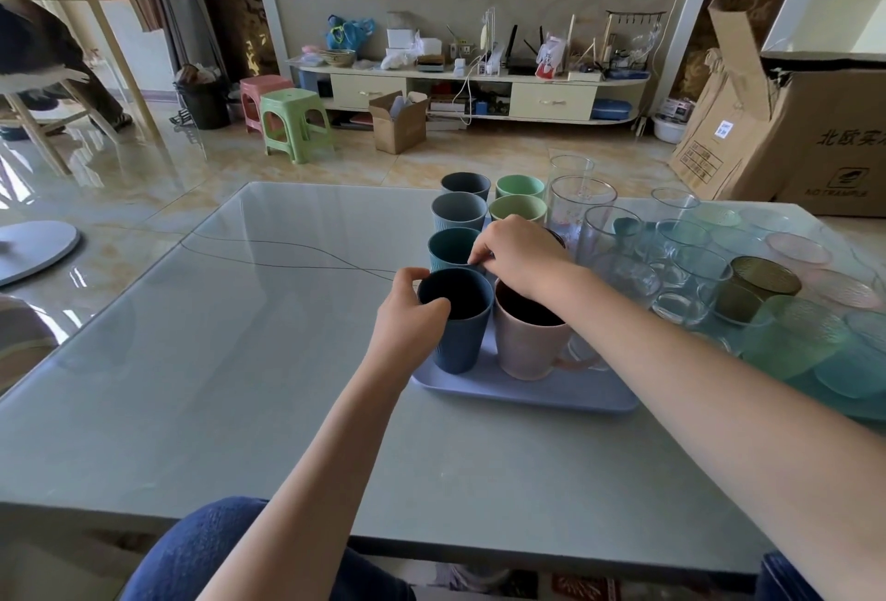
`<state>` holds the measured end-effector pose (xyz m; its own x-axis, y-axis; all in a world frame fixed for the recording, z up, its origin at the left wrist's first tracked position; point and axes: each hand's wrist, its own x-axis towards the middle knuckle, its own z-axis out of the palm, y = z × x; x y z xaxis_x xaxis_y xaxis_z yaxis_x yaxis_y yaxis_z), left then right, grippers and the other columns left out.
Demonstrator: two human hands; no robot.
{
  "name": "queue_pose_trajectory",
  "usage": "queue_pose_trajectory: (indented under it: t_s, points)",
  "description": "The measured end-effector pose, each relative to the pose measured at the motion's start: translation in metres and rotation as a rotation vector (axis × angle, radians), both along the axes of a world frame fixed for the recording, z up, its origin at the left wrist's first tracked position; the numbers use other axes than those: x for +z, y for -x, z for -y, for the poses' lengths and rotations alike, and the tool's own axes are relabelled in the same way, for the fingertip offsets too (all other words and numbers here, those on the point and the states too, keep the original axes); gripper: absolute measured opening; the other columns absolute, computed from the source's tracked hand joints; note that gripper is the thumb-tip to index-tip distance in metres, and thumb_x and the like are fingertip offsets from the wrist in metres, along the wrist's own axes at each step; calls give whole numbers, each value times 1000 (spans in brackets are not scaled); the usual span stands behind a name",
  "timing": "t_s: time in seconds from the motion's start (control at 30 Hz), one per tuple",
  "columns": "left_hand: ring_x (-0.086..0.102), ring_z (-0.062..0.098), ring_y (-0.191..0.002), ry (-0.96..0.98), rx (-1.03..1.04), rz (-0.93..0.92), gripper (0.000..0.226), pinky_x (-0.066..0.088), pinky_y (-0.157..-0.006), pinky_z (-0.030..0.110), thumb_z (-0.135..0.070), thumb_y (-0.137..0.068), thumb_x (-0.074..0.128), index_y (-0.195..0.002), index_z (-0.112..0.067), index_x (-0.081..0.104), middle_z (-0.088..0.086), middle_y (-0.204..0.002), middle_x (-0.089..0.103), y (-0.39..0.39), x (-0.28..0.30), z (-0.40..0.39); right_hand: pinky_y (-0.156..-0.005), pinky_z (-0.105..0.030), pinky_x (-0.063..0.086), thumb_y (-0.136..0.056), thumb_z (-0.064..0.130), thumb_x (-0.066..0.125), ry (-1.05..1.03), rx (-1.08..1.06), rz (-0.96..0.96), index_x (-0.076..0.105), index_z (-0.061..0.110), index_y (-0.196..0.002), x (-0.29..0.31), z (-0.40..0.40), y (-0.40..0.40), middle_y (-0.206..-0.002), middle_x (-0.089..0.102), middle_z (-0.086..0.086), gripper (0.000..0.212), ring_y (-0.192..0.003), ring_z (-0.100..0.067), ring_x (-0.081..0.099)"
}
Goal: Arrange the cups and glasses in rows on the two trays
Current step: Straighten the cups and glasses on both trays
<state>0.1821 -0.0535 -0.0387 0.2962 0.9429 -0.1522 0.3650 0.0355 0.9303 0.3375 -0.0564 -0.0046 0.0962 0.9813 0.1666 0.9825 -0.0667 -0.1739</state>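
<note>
A lavender tray lies on the grey table. On it, a left column of blue and grey ribbed cups runs back: a dark blue cup nearest, a teal cup behind it, then two grey ones. Two green cups stand beside them at the back, and a pink mug sits front right. My left hand grips the dark blue cup's side and rim. My right hand pinches the teal cup's rim, hiding a cup beneath it. Clear glasses stand to the right.
Right of the tray crowd several clear tumblers, an olive glass, pink dishes and teal textured glasses. A thin crack line crosses the tabletop. A large cardboard box stands at the far right; a seated person is at the far left.
</note>
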Motion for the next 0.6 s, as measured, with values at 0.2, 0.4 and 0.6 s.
queue_pose_trajectory:
  t_s: [0.2,0.4,0.6]
  points:
    - [57,19,-86,-2,-11,-30,46,55,-84,39,-10,-85,46,-128,-25,46,9,-107,60,0,0,1,-88,-38,54,-87,0,59,13,3,-86,74,13,-102,-2,-5,-4,-106,72,-7,25,-95,-25,68]
    - [59,26,-90,-100,8,-123,52,53,-84,39,-17,-86,48,-136,-26,36,13,-112,59,1,-3,2,-95,-32,48,-90,6,59,-11,-40,-165,69,14,-115,-6,0,-10,-120,67,-7,28,-108,-25,63]
    - [59,32,-91,-210,90,-267,34,46,-74,33,-17,-85,44,-119,-18,52,8,-102,62,1,-4,0,-97,-38,48,-93,5,50,-102,-83,-113,69,15,-114,-6,19,-24,-121,67,-6,31,-111,-27,61]
